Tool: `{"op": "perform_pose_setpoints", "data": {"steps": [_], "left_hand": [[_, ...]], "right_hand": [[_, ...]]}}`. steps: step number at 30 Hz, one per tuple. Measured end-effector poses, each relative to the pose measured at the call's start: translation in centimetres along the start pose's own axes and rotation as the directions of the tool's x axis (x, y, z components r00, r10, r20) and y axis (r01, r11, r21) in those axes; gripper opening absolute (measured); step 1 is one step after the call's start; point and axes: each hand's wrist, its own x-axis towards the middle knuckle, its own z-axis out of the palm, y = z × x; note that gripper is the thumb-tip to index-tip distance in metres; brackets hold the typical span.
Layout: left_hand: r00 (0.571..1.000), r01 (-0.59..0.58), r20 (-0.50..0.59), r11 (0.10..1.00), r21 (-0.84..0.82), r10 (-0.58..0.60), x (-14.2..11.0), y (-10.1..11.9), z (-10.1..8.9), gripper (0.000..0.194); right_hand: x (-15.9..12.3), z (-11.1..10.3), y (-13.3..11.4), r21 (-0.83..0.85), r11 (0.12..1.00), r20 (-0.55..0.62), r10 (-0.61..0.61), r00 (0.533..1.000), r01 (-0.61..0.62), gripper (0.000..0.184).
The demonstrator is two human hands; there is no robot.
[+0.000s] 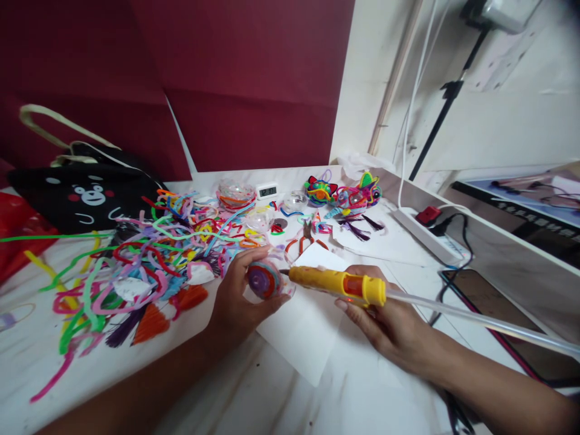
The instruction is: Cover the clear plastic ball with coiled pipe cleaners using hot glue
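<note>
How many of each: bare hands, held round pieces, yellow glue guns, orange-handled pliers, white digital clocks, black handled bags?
Bare hands: 2 (left hand, right hand)
Round purple-banded piece in the left hand: 1
Yellow plastic glue gun in the right hand: 1
Orange-handled metal pliers: 1
White rectangular digital clock: 1
Black bag with beige handles: 1
Total: 7

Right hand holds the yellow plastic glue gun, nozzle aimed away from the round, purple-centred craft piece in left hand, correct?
No: the head view shows the nozzle aimed toward the craft piece in the left hand; the right hand holds the glue gun.
</note>
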Motion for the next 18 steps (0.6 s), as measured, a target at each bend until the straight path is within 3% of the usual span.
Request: {"op": "perform_pose_setpoints", "data": {"steps": [12, 15, 18], "left_hand": [[0.998, 0.063, 0.006, 0.992, -0.11, -0.063, 0.14, 0.03, 0.11, 0.075], [0.997, 0.073, 0.017, 0.988, -0.135, -0.071, 0.15, -0.09, 0.05, 0.075], [0.997, 0.081, 0.025, 0.985, -0.151, -0.078, 0.1, -0.31, 0.04, 0.076]], "right_hand": [[0.37, -0.16, -0.22, 0.055, 0.998, -0.006, 0.016, 1.0, -0.015, 0.007], [0.39, -0.08, -0.15, 0.181, 0.974, 0.013, 0.136, 0.991, -0.136, 0.005], [0.55, -0.06, -0.04, 0.336, 0.881, 0.09, 0.322, 0.942, -0.333, 0.017]]}}
